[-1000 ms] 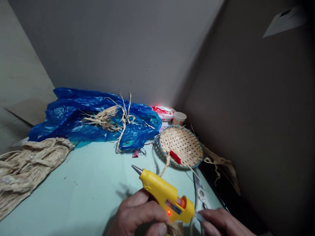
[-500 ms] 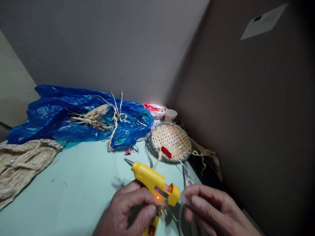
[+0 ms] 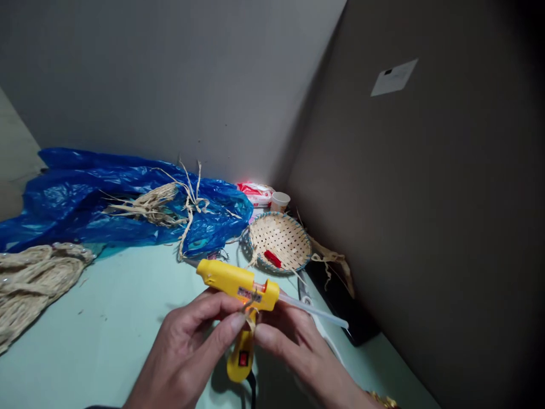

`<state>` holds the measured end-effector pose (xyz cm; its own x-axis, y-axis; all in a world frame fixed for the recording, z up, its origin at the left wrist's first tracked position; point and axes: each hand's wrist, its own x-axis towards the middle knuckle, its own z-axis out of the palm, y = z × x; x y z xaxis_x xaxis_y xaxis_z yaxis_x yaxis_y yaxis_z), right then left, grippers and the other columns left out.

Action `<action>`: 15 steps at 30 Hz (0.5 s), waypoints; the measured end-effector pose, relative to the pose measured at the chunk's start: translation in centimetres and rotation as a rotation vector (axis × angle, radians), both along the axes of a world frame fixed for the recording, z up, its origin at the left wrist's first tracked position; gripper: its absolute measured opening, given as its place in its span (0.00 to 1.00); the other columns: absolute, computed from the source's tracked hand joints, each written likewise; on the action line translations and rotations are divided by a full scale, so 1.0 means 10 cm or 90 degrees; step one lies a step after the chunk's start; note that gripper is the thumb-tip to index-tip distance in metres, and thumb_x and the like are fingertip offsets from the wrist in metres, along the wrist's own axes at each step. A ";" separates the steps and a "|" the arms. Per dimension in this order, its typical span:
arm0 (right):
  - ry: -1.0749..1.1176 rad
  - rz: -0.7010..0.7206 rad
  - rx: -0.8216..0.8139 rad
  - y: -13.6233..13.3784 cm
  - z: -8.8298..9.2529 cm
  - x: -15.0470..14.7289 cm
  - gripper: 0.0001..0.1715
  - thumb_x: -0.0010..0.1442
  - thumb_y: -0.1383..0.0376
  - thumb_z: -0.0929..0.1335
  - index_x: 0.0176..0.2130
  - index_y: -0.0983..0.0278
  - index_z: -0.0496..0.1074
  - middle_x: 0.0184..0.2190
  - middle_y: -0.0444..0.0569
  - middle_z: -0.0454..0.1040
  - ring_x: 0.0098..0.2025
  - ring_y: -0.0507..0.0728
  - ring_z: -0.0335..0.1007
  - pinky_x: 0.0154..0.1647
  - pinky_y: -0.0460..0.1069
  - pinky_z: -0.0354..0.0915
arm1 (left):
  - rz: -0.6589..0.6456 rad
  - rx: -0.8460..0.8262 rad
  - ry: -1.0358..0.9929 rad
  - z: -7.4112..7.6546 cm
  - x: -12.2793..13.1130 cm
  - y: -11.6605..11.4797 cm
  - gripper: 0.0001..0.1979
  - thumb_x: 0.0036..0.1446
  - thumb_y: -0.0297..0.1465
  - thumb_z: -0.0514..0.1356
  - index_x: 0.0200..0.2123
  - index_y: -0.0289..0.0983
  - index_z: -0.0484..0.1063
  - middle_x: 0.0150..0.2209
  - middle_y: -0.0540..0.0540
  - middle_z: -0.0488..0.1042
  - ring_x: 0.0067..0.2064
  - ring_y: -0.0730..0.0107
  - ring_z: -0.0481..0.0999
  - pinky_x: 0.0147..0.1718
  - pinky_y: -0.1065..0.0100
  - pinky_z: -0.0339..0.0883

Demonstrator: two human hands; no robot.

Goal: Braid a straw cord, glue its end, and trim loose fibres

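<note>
A yellow hot glue gun (image 3: 230,278) is held above the table, its nozzle pointing left and an orange light glowing near the trigger. A translucent glue stick (image 3: 317,311) juts from its back end. My left hand (image 3: 191,338) is closed around the gun's near side, and a small wisp of raffia (image 3: 251,318) shows at its thumb tip. My right hand (image 3: 302,343) closes on the gun from the other side, its thumb by the handle and its fingers partly hidden behind the body.
A woven basket (image 3: 293,241) holding a red piece (image 3: 272,259) stands beyond the gun. Blue plastic sheeting (image 3: 85,182) with raffia lies at the back left, and a raffia bundle (image 3: 42,278) at left. Scissors (image 3: 305,298), a black phone-like slab (image 3: 361,329) and a paper cup (image 3: 280,201) are at right.
The glue stick now sits in the back of the gun; before, my right hand held something pale there. My right hand has moved left onto the gun. The view has shifted slightly.
</note>
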<state>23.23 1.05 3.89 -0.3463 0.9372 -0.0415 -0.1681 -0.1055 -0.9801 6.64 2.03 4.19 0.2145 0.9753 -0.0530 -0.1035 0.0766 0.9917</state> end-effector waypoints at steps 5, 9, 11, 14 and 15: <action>0.061 0.065 -0.014 0.14 0.01 -0.08 0.23 0.59 0.62 0.71 0.53 0.63 0.70 0.48 0.50 0.73 0.50 0.57 0.68 0.54 0.53 0.62 | 0.001 0.004 0.013 0.01 -0.06 0.06 0.09 0.52 0.38 0.66 0.36 0.43 0.82 0.36 0.50 0.82 0.38 0.65 0.80 0.38 0.75 0.71; 0.136 0.036 -0.025 0.21 -0.08 -0.08 0.22 0.60 0.65 0.70 0.54 0.62 0.69 0.47 0.50 0.73 0.47 0.55 0.69 0.55 0.52 0.60 | 0.020 -0.047 -0.021 0.04 -0.07 0.13 0.09 0.51 0.38 0.67 0.35 0.43 0.83 0.35 0.49 0.83 0.38 0.63 0.79 0.38 0.72 0.72; 0.158 0.022 -0.026 0.23 -0.13 -0.10 0.23 0.58 0.63 0.72 0.53 0.62 0.69 0.45 0.51 0.73 0.46 0.55 0.70 0.51 0.51 0.62 | 0.033 -0.067 -0.039 0.05 -0.06 0.14 0.09 0.49 0.38 0.68 0.34 0.43 0.83 0.34 0.49 0.83 0.39 0.62 0.80 0.39 0.72 0.72; 0.174 -0.051 -0.038 0.23 -0.23 -0.17 0.23 0.55 0.59 0.74 0.49 0.63 0.70 0.37 0.48 0.74 0.37 0.53 0.71 0.40 0.47 0.65 | 0.047 -0.076 -0.044 0.06 -0.04 0.15 0.08 0.48 0.38 0.69 0.32 0.43 0.83 0.32 0.50 0.82 0.38 0.64 0.79 0.38 0.73 0.72; 0.179 -0.081 -0.047 0.23 -0.26 -0.19 0.23 0.55 0.58 0.74 0.48 0.63 0.70 0.35 0.46 0.73 0.34 0.52 0.71 0.37 0.46 0.65 | 0.047 -0.078 -0.039 0.06 -0.04 0.16 0.08 0.48 0.38 0.69 0.32 0.42 0.83 0.31 0.50 0.81 0.37 0.64 0.79 0.38 0.73 0.72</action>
